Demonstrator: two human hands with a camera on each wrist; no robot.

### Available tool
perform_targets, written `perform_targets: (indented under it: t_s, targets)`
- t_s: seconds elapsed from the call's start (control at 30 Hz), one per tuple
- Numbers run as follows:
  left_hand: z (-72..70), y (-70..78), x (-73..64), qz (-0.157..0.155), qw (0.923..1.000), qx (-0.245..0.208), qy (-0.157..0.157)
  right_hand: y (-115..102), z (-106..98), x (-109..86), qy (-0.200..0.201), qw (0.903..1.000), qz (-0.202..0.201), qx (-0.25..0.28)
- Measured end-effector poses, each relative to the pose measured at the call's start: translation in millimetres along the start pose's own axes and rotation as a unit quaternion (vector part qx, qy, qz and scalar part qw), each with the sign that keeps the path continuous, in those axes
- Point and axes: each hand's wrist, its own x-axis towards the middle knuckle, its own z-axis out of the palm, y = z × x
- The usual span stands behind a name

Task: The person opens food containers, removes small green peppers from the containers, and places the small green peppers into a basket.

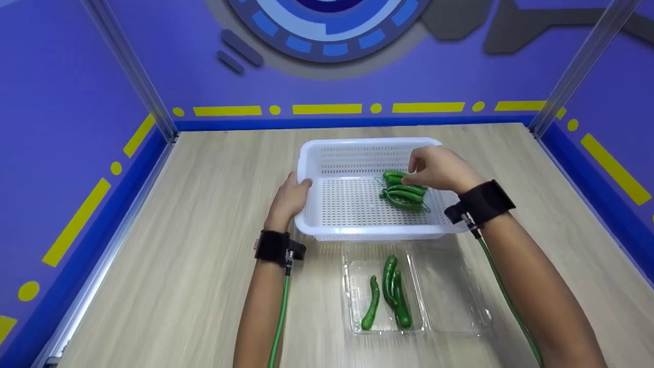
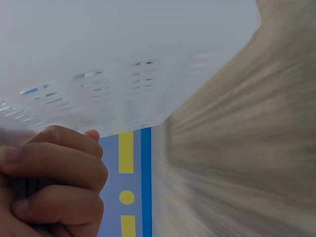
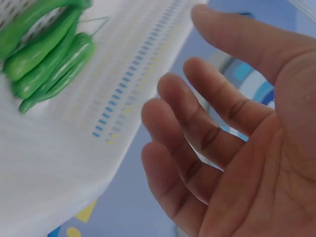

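Observation:
My left hand [image 1: 290,199] grips the left rim of a white plastic basket [image 1: 352,230], thumb over the edge. The left wrist view shows its curled fingers [image 2: 74,163] beside the basket's outer wall. Over the basket's right side hovers my right hand [image 1: 442,166], and the right wrist view shows its bent, spread fingers [image 3: 173,133] with nothing between them. Below it, several green chili peppers [image 1: 403,194] lie bunched on the right part of the slotted floor. They appear again at the upper left of the right wrist view as glossy peppers [image 3: 44,64].
In front of the basket lies an opened clear plastic clamshell box [image 1: 352,322], its lid [image 1: 454,296] folded out to the right. Three green peppers [image 1: 391,286] rest in its left half. Blue panels [image 1: 327,89] enclose the wooden table [image 1: 204,230] at the back and sides.

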Motion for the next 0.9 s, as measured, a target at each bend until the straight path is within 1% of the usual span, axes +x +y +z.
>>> perform_targets:
  t_s: [0.2, 0.33, 0.5, 0.67, 0.8, 0.9]
  targets:
    - [-0.6, 1.3, -0.1, -0.003, 1.0, 0.007, 0.004, -10, 0, -18.2, 0.04, 0.9981, -0.01, 0.044]
    - [-0.1, 1.6, -0.1, -0.003, 1.0, 0.008, 0.0, -16, 1, -34.0, 0.059, 0.9958, -0.028, 0.065]
    - [0.4, 1.5, 0.0, -0.005, 1.0, 0.006, 0.002, -24, 3, -53.5, 0.081, 0.9913, -0.053, 0.09]
    - [0.6, 0.3, -0.7, 0.002, 1.0, -0.002, 0.001, -31, 8, -68.6, 0.09, 0.9872, -0.075, 0.108]
    - [0.6, -0.7, -0.7, 0.008, 0.9999, -0.008, -0.001, -38, 16, -79.2, 0.088, 0.9855, -0.091, 0.113]
    - [0.5, -0.7, 0.1, 0.007, 1.0, -0.004, -0.002, -43, 22, -87.8, 0.076, 0.9858, -0.102, 0.11]
